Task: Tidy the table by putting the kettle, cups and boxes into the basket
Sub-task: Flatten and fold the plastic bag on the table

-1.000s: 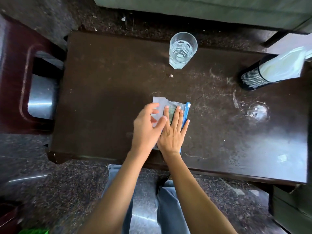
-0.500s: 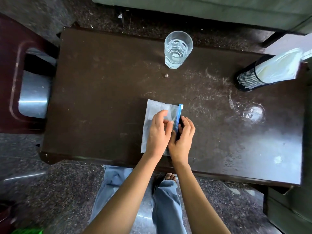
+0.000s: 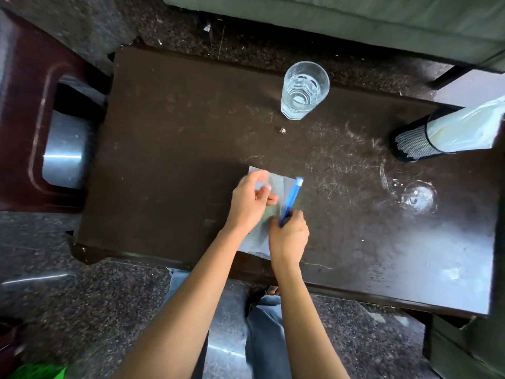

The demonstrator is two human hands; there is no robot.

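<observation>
Glass cup point(image 3: 304, 90), clear and holding some water, stands upright near the far edge of the dark brown surface point(image 3: 169, 149), well apart from both hands. Open, bare room lies all around it, with only a tiny pale crumb point(image 3: 282, 130) just in front.

Close to the near edge, a pale, flat plastic pouch point(image 3: 276, 184) lies on the surface. The left hand point(image 3: 250, 203) rests over its left part, fingers loosely curled and partly spread, thumb apart; whether this grip pinches the pouch cannot be told. The right hand point(image 3: 289, 236) is closed in a fist-like grip around the lower end of a blue pen-like stick point(image 3: 291, 196), which slants up and away along the pouch's right side, its pale tip pointing toward the far edge.

At the right, a black mesh holder point(image 3: 412, 144) stands near the surface's far right edge with a white plastic bag point(image 3: 464, 127) in it. Nearer, a wet ring mark point(image 3: 416, 198) glistens on the scratched top. The wide left half of the surface is open.

Beyond the left edge sits a dark red stool point(image 3: 24, 110) with a cut-out seat. Speckled dark floor point(image 3: 95, 310) surrounds everything, a grey-green sofa point(image 3: 355, 20) runs along the far side, and the person's blue-jeaned legs point(image 3: 265, 337) show below.
</observation>
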